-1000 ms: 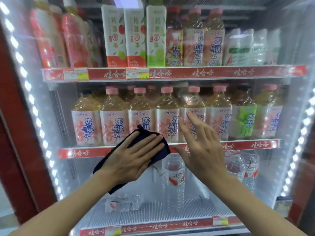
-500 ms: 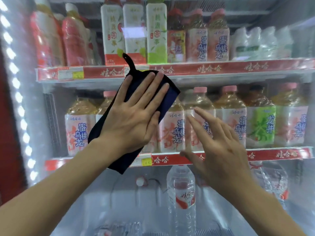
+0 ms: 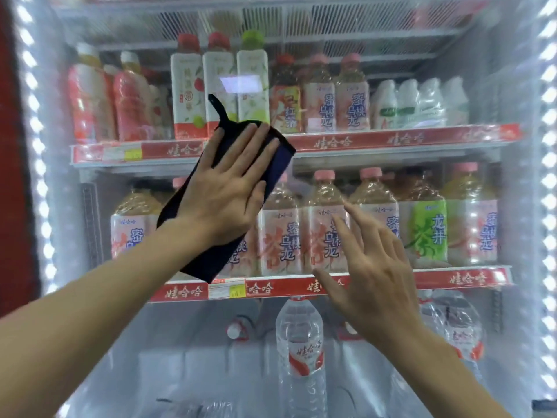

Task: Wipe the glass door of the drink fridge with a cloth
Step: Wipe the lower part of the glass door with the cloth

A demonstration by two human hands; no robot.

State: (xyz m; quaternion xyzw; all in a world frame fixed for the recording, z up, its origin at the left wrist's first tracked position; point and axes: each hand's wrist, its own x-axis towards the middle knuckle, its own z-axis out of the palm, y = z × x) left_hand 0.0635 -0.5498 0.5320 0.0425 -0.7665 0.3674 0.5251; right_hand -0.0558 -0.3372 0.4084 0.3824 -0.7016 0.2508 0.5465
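The left hand (image 3: 223,188), fingers straight and close together, presses the dark blue cloth (image 3: 208,260) flat on the glass door (image 3: 150,342), over the upper red shelf strip (image 3: 391,140). The cloth sticks out past the fingertips and wrist. Below that strip, the right hand (image 3: 370,276) is spread open.

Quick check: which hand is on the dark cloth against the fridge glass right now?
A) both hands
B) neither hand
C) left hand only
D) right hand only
C: the left hand lies flat with straight fingers on the cloth, while the right hand is off to the side, clear of it.
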